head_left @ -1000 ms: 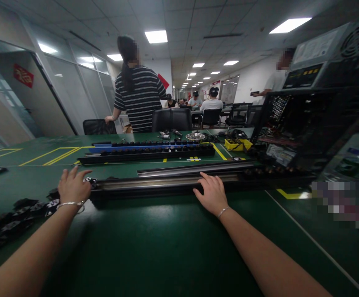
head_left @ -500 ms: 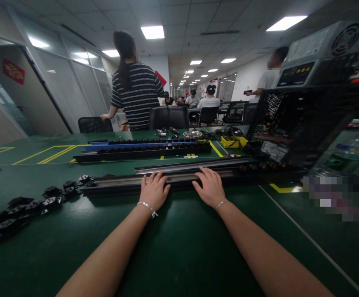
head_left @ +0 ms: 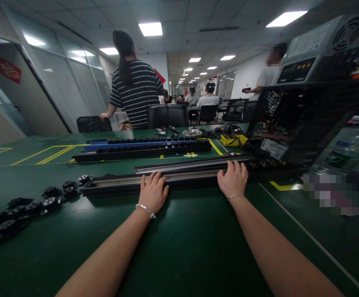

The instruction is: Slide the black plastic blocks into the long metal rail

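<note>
A long black rail [head_left: 114,189] with a metallic channel lies across the green table in front of me. My left hand [head_left: 153,192] rests on its near side left of the middle, fingers spread over the top. Farther right along the same rail lies my right hand [head_left: 233,179], palm down with fingers apart. Just behind it is a second, thinner rail [head_left: 179,166], set at a slight angle. Small dark parts sit at the rail's right end. A chain of black angular pieces [head_left: 51,202] trails off from its left end.
Farther back lie another black rail [head_left: 142,154] and a blue strip [head_left: 105,146] with dark pieces. A yellow box [head_left: 233,140] and a round dish [head_left: 192,133] stand behind. An open computer case [head_left: 315,123] rises at right, near a plastic bottle [head_left: 341,156]. People are beyond the table.
My right hand has moved right along the rail, away from my left hand. The left hand has stayed in nearly the same place.
</note>
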`<state>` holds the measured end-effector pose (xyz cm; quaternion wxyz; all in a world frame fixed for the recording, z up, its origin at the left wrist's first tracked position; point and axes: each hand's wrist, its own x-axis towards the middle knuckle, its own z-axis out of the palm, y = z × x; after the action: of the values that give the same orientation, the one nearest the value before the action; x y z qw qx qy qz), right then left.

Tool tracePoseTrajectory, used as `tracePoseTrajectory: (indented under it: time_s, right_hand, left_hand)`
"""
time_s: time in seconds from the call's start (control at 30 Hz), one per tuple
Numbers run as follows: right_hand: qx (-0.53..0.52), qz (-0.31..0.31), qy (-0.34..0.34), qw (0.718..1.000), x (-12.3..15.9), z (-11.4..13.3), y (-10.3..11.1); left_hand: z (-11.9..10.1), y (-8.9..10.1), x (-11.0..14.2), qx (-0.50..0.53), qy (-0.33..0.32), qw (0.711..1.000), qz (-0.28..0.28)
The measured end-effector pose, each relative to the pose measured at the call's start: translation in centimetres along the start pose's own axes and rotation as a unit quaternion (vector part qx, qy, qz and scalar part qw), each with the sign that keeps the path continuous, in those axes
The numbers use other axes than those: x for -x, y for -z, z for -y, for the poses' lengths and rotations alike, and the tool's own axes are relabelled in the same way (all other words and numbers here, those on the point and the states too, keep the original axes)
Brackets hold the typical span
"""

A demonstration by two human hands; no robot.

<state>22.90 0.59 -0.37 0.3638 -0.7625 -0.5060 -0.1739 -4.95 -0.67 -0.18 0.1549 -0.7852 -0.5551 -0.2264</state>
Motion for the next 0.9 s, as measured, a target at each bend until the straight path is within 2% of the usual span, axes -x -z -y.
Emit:
tracePoseTrajectory:
  time_s: [0.13,0.3,0.5,0.9]
  right_hand:
    - [0.000,0.007,-0.009,1.000,-0.02,0.21,0.14]
    - [0.001,-0.023,-0.022,0.999,0.02,-0.02,0.00]
    - [-0.024,-0.027,-0.052,0.998,-0.12,-0.53,-0.33]
    - [-0.004,-0.044,-0.032,0.999,-0.10,-0.12,0.08]
  left_hand:
    - [0.01,-0.04,0.05,-0.003,0.001,1.000,0.004]
    - [0.02,-0.13,0.06,-0.007,0.001,1.000,0.006]
    - [-0.06,-0.13,0.09,-0.005,0.001,1.000,0.007]
    - [-0.79,-0.40,0.29,-0.018,0.023,0.999,0.016]
